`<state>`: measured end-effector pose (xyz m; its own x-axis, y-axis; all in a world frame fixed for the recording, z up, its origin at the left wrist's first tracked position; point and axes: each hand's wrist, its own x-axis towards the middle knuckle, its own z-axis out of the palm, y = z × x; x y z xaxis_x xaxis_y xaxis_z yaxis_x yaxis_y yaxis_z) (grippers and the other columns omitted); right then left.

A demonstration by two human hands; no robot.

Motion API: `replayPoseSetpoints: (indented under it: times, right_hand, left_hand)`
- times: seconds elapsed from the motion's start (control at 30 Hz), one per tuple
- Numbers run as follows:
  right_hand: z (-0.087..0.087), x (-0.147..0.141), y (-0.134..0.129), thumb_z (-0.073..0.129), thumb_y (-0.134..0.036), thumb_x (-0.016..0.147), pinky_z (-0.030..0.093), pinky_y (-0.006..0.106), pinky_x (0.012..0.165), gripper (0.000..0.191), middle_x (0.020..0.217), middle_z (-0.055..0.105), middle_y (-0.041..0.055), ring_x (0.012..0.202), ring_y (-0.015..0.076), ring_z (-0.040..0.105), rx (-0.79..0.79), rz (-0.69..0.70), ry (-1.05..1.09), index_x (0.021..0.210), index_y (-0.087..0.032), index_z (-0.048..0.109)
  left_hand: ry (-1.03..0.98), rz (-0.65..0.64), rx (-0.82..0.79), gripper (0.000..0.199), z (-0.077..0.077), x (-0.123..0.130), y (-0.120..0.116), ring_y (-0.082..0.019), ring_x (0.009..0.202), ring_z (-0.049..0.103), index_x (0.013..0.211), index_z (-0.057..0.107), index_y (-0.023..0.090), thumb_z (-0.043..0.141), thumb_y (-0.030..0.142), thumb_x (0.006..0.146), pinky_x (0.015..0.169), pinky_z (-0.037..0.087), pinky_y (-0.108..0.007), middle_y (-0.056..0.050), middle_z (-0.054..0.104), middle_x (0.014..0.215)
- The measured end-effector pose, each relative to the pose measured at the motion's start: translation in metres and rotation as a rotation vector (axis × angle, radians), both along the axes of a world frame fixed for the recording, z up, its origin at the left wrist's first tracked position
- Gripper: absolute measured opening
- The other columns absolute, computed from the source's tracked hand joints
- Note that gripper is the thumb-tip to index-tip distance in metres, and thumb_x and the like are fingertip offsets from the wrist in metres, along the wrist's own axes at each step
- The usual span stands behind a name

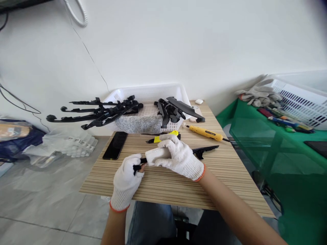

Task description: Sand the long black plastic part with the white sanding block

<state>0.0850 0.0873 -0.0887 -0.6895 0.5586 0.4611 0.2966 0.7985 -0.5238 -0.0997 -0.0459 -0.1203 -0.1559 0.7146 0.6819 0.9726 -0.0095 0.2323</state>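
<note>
Pinching the black part [143,160] in its grip, the left hand [127,175] hung low over the front of the surface [178,194], a bare fingertip showing at the glove. The right hand [177,156], also gloved, had its grip curled around a white block [155,156], whose left end met the part. The glove hid how far the part ran. Just beyond the block lay a yellow cutter [157,139], partly covered by the right hand, which also hid the near end of a black strip [208,149]. Farther right lay a yellow tool [205,132], and to the left a phone [115,145]. A white basket [153,90] took up the back, with a grey cloth [139,125] over its front wall and two black bunches: the left bunch [107,112] jutted well past the basket's side, while the right bunch [173,110] leaned out over the other. A white case [199,101] sat behind, near the wall. Off to the right, a green cover [245,136] bore spare gloves [260,95], pens [291,124] and another basket [301,92].
</note>
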Motion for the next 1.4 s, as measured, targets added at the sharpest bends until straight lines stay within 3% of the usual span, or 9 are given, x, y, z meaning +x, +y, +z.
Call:
replayPoseSetpoints:
  times: [0.13, 0.23, 0.33, 0.4, 0.53, 0.73, 0.87, 1.07, 1.4]
  right_hand:
    - [0.009, 0.009, 0.012, 0.078, -0.043, 0.077, 0.05, 0.033, 0.077, 0.037, 0.098, 0.068, 0.0046, 0.089, 0.0212, 0.065, -0.136, -0.028, -0.199, 0.101, -0.021, 0.06]
    - [0.016, 0.024, 0.024, 0.075, -0.036, 0.078, 0.045, 0.03, 0.073, 0.027, 0.095, 0.069, 0.0024, 0.087, 0.0205, 0.064, -0.286, -0.063, -0.33, 0.097, -0.023, 0.062]
    - [0.019, 0.044, 0.035, 0.07, -0.028, 0.078, 0.044, 0.029, 0.072, 0.02, 0.094, 0.069, 0.0008, 0.086, 0.0188, 0.063, -0.391, -0.031, -0.35, 0.095, -0.022, 0.062]
    - [0.018, 0.056, 0.041, 0.066, -0.024, 0.078, 0.045, 0.029, 0.072, 0.015, 0.091, 0.069, 0.0005, 0.083, 0.0181, 0.063, -0.442, -0.027, -0.338, 0.092, -0.021, 0.062]
    - [0.015, 0.076, 0.051, 0.061, -0.023, 0.078, 0.051, 0.032, 0.078, 0.012, 0.093, 0.071, 0.0009, 0.087, 0.0193, 0.064, -0.482, -0.05, -0.252, 0.09, -0.022, 0.063]
    - [0.011, 0.08, 0.07, 0.061, -0.02, 0.077, 0.052, 0.041, 0.094, 0.033, 0.11, 0.072, 0.0036, 0.103, 0.0243, 0.066, -0.41, -0.063, -0.239, 0.109, -0.022, 0.069]
    - [0.001, 0.069, 0.075, 0.065, -0.026, 0.08, 0.053, 0.039, 0.096, 0.036, 0.115, 0.072, 0.0044, 0.105, 0.0228, 0.067, -0.412, -0.092, -0.167, 0.115, -0.021, 0.069]
    - [-0.009, 0.058, 0.062, 0.074, -0.034, 0.078, 0.052, 0.045, 0.097, 0.039, 0.109, 0.072, 0.0065, 0.106, 0.0276, 0.067, -0.194, -0.269, -0.239, 0.115, -0.022, 0.07]
    - [-0.01, 0.063, 0.062, 0.068, -0.031, 0.082, 0.052, 0.043, 0.094, 0.03, 0.111, 0.071, 0.007, 0.105, 0.026, 0.066, -0.376, -0.346, -0.129, 0.11, -0.02, 0.065]
  left_hand:
    - [0.032, 0.026, -0.019, 0.031, -0.006, -0.004, 0.003, -0.02, 0.097, 0.07, 0.117, 0.053, 0.02, 0.06, 0.029, 0.088, 0.084, 0.057, -0.031, -0.007, 0.07, 0.106]
    - [0.047, -0.062, -0.205, 0.038, -0.004, -0.008, 0.01, -0.021, 0.099, 0.069, 0.126, 0.052, 0.021, 0.057, 0.024, 0.088, 0.083, 0.057, -0.031, -0.008, 0.068, 0.112]
    - [0.085, -0.175, -0.443, 0.039, 0.003, -0.01, 0.024, -0.019, 0.087, 0.07, 0.126, 0.055, 0.023, 0.056, 0.02, 0.087, 0.074, 0.058, -0.03, -0.007, 0.067, 0.113]
    - [0.094, -0.28, -0.532, 0.039, 0.008, -0.01, 0.039, -0.019, 0.09, 0.069, 0.126, 0.056, 0.024, 0.057, 0.02, 0.087, 0.079, 0.057, -0.032, -0.007, 0.067, 0.113]
    - [0.052, -0.459, -0.587, 0.041, 0.011, -0.004, 0.08, -0.022, 0.103, 0.068, 0.126, 0.057, 0.024, 0.061, 0.022, 0.085, 0.09, 0.055, -0.035, -0.006, 0.069, 0.117]
    - [0.04, -0.507, -0.535, 0.039, 0.002, 0.007, 0.128, -0.025, 0.108, 0.066, 0.123, 0.059, 0.022, 0.058, 0.017, 0.085, 0.093, 0.055, -0.039, -0.009, 0.069, 0.119]
    - [0.036, -0.503, -0.504, 0.036, -0.002, 0.002, 0.13, -0.024, 0.106, 0.067, 0.12, 0.06, 0.021, 0.06, 0.017, 0.084, 0.091, 0.055, -0.039, -0.009, 0.069, 0.117]
    - [-0.045, -0.519, -0.565, 0.043, 0.003, -0.003, 0.125, -0.024, 0.104, 0.068, 0.123, 0.059, 0.022, 0.07, 0.029, 0.082, 0.09, 0.056, -0.037, -0.009, 0.069, 0.119]
    - [-0.043, -0.462, -0.594, 0.039, 0.009, 0.001, 0.125, -0.022, 0.095, 0.069, 0.121, 0.06, 0.023, 0.068, 0.028, 0.083, 0.081, 0.055, -0.033, -0.006, 0.07, 0.108]
